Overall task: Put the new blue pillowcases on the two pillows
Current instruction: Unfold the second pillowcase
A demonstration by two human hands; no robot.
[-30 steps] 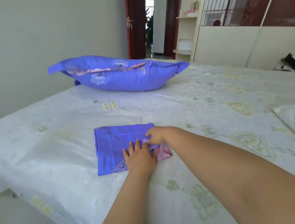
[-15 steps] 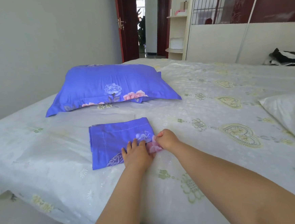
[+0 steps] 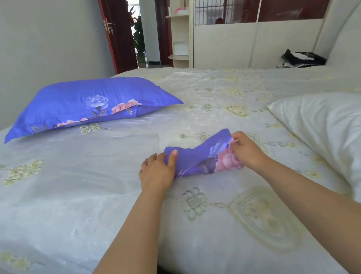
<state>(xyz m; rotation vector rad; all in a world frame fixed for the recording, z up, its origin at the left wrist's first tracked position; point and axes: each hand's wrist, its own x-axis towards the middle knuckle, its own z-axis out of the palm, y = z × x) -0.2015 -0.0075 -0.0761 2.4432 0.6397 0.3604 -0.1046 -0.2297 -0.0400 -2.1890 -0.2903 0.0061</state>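
Pinching the folded blue pillowcase (image 3: 200, 157) in both hands' fingers (image 3: 173, 156), the person has one pillow (image 3: 90, 105) covered; the white pillow (image 3: 334, 129) remains bare.

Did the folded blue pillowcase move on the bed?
Yes. The folded blue pillowcase has come off the bedspread, away from the blue pillow and toward the white pillow, bunched between left hand and right hand.

Both bare forearms reach forward, roughly parallel. The left hand (image 3: 156, 171) is palm down, fingers curled with the thumb up, pinching the folded blue pillowcase (image 3: 200, 159). The right hand (image 3: 246, 149) is raised slightly, fingertips pinched on its other end.
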